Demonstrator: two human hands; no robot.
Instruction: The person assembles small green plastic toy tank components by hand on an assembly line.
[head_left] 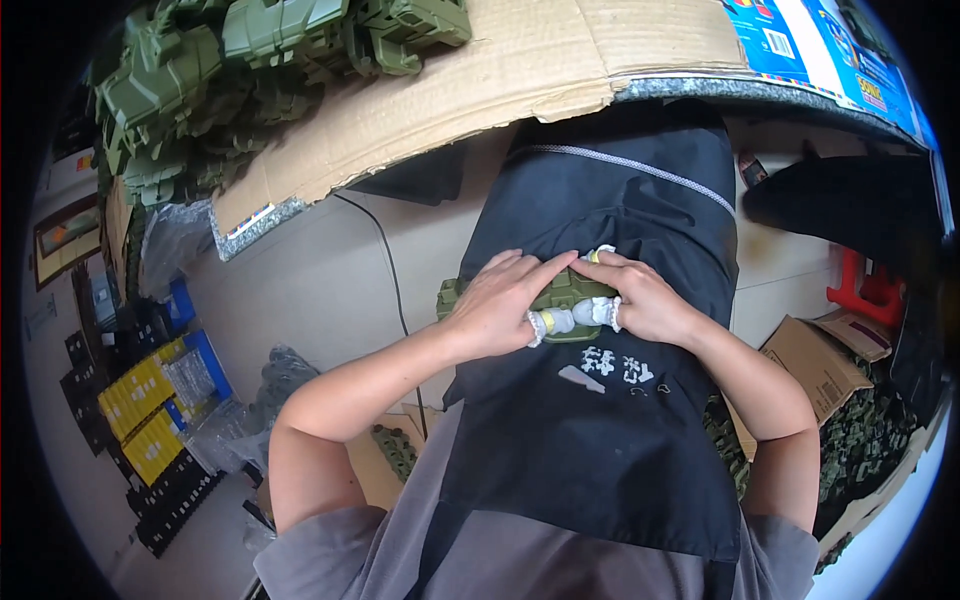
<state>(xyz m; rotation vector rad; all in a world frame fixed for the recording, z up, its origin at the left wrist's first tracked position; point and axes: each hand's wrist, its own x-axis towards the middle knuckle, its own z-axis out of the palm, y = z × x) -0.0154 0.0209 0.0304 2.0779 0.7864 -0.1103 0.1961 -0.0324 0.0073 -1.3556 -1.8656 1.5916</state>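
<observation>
On my lap, over a dark apron (pixel 600 470), rests an olive-green moulded plastic part (pixel 568 291). My left hand (pixel 492 308) is closed around its left side, and my right hand (pixel 648 302) grips the right side. Both thumbs, wrapped in white coverings, press down on the part close together. A white and yellow wrapping also shows on a finger of my right hand at the far edge. Much of the part, including its underside, is hidden by my hands.
Similar green plastic parts (pixel 290 45) lie heaped on a cardboard-covered table (pixel 520 70) ahead. An open cardboard box (pixel 815 370) and many small green pieces (pixel 865 450) are at the right, near a red plastic object (pixel 862 287). Yellow-and-black stacks (pixel 150 400) stand left; a cable (pixel 388 260) crosses the floor.
</observation>
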